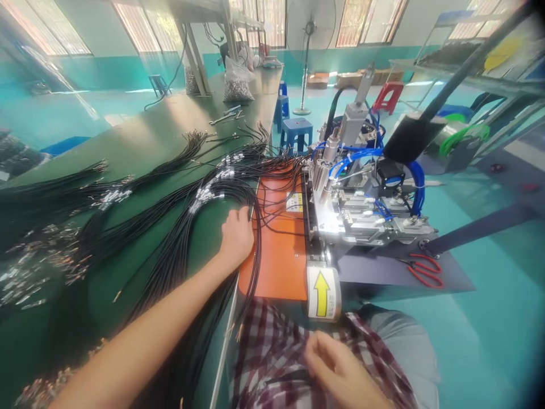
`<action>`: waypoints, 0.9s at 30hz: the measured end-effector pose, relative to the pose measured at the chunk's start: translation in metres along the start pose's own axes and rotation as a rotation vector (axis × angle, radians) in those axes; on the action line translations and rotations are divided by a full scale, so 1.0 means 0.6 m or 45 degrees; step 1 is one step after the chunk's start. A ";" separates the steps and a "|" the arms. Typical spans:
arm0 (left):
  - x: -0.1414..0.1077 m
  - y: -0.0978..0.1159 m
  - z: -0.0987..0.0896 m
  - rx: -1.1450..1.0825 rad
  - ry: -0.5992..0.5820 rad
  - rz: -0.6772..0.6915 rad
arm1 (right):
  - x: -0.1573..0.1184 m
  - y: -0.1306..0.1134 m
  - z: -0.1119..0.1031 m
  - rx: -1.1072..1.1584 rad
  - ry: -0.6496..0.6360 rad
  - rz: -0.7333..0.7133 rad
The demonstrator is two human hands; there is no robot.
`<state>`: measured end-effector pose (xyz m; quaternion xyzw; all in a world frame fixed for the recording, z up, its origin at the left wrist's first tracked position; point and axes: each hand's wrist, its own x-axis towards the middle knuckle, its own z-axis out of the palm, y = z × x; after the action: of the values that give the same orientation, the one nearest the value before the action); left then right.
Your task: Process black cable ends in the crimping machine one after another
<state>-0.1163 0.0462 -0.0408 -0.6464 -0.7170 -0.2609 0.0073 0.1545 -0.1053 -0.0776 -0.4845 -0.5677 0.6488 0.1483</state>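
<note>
My left hand (237, 236) reaches to the right edge of the green table, its fingers curled against a strand of black cables (257, 244). The fingertips are turned away, so what they grip, if anything, is hidden. Beside this hand lies a large bundle of black cables (183, 241) with white terminals (208, 193) and bare copper-coloured ends. Over my lap, in front of the machine, my right hand (334, 363) is loosely closed and slightly blurred, with nothing visible in it. Several cables cross the orange plate (279, 267) towards the machine.
A metal machine (349, 199) with blue air hoses stands at right. Red-handled pliers (426, 270) lie on its grey base. A roller with a yellow arrow (322, 292) sits in front. Further back are wrenches (225, 116), a bag of small parts (238, 85) and a blue stool (297, 133).
</note>
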 end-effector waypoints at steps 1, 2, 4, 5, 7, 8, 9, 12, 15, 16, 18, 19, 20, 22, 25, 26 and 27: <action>-0.002 0.002 0.007 0.027 -0.018 -0.023 | 0.004 -0.016 0.008 -0.011 -0.039 -0.017; -0.004 0.006 0.013 0.047 -0.032 -0.040 | 0.010 -0.033 0.018 0.020 -0.068 -0.028; -0.005 0.015 0.024 0.072 -0.040 -0.067 | 0.028 -0.067 0.039 0.141 -0.145 -0.006; -0.004 0.019 0.028 0.078 -0.036 -0.075 | 0.039 -0.082 0.050 0.182 -0.160 -0.006; -0.002 0.024 0.033 0.076 -0.021 -0.078 | 0.061 -0.105 0.073 0.160 -0.123 -0.028; 0.000 0.025 0.034 0.067 -0.015 -0.070 | 0.071 -0.113 0.083 0.130 -0.088 -0.041; 0.001 0.025 0.033 0.054 -0.012 -0.054 | 0.079 -0.119 0.091 0.112 -0.089 -0.039; 0.003 0.020 0.014 -0.009 -0.028 0.049 | 0.086 -0.130 0.096 0.095 -0.144 -0.007; -0.005 0.012 -0.027 -0.078 -0.060 0.218 | 0.069 -0.147 0.069 -0.055 -0.096 -0.024; -0.010 0.011 -0.042 -0.091 -0.071 0.282 | 0.061 -0.155 0.055 -0.182 -0.032 -0.073; -0.023 0.010 -0.069 -0.095 -0.052 0.383 | 0.044 -0.169 0.027 -0.445 0.117 -0.167; -0.031 0.012 -0.080 -0.096 -0.070 0.445 | 0.036 -0.175 0.013 -0.552 0.181 -0.215; -0.038 0.016 -0.087 -0.107 -0.117 0.523 | 0.030 -0.179 0.001 -0.668 0.262 -0.246; -0.052 0.030 -0.093 -0.139 -0.226 0.671 | 0.021 -0.184 -0.019 -0.884 0.412 -0.314; -0.063 0.065 -0.086 -0.174 -0.333 0.883 | 0.015 -0.184 -0.041 -1.050 0.561 -0.492; -0.065 0.079 -0.082 -0.196 -0.392 0.961 | 0.013 -0.183 -0.048 -1.037 0.567 -0.544; -0.065 0.091 -0.078 -0.230 -0.460 1.032 | 0.012 -0.182 -0.055 -0.983 0.555 -0.582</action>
<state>-0.0744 -0.0065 0.0059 -0.9082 -0.3701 -0.1813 -0.0728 0.1383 -0.0464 0.0189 -0.4917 -0.8139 0.2258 0.2117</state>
